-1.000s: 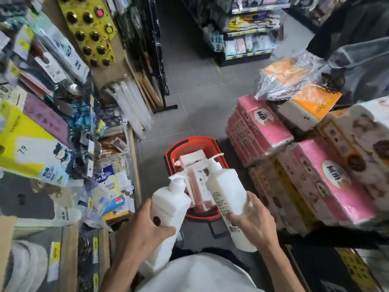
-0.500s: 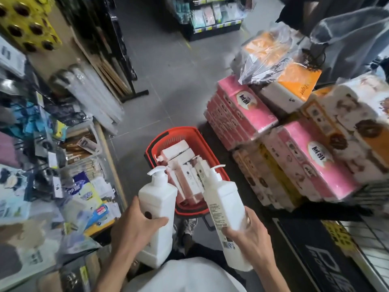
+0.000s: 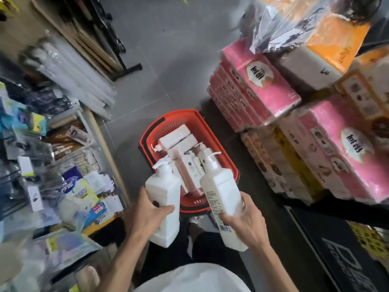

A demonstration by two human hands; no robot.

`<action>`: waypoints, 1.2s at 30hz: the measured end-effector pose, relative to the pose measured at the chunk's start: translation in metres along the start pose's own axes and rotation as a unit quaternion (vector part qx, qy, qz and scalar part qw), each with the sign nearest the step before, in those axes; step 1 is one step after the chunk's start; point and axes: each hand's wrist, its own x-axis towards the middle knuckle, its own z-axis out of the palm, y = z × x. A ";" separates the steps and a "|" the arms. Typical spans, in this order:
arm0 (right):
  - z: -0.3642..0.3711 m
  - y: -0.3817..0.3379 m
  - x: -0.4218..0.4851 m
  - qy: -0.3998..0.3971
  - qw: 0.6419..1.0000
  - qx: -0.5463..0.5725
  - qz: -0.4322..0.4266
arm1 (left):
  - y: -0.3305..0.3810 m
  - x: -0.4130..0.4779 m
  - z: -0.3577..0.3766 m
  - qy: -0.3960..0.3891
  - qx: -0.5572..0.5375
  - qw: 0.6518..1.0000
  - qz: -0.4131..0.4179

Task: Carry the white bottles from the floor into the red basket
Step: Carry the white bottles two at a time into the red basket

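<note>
Left hand (image 3: 150, 216) clamping left bottle (image 3: 166, 199), right hand (image 3: 245, 223) clamping right bottle (image 3: 224, 192); both pointing pump-first toward red basket (image 3: 229, 163) lying straight ahead, below; right sitting nearer

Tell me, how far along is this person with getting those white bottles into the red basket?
Several bottles already lie in the red basket, so part is done. In hand: the left hand grips one white pump bottle and the right hand another, both held above the basket's near end. Left: setting these two down. Whether more wait on the floor is out of view.
</note>
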 end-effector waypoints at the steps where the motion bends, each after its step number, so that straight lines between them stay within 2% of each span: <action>1: 0.003 0.001 0.012 -0.007 1.000 -0.006 0.008 | 0.000 0.011 0.009 -0.004 0.004 1.000 -0.010; 5: 0.025 0.005 0.064 -0.019 0.998 -0.011 0.051 | 0.001 0.057 0.041 -0.023 -0.052 0.998 -0.033; 10: 0.069 0.005 0.153 -0.021 0.997 -0.023 0.064 | -0.001 0.144 0.093 -0.025 -0.077 0.995 -0.053; 19: 0.170 0.033 0.291 -0.035 0.993 -0.045 0.099 | -0.015 0.279 0.192 -0.062 0.024 0.991 -0.116; 27: 0.221 0.051 0.344 -0.004 0.994 -0.033 0.104 | -0.038 0.336 0.237 -0.062 0.065 0.989 -0.117; 31: 0.221 0.057 0.356 -0.008 0.995 -0.042 0.086 | -0.050 0.352 0.246 -0.059 0.057 0.990 -0.116; 36: 0.199 0.061 0.362 0.033 0.997 -0.016 0.063 | -0.042 0.346 0.240 -0.069 0.046 0.990 -0.113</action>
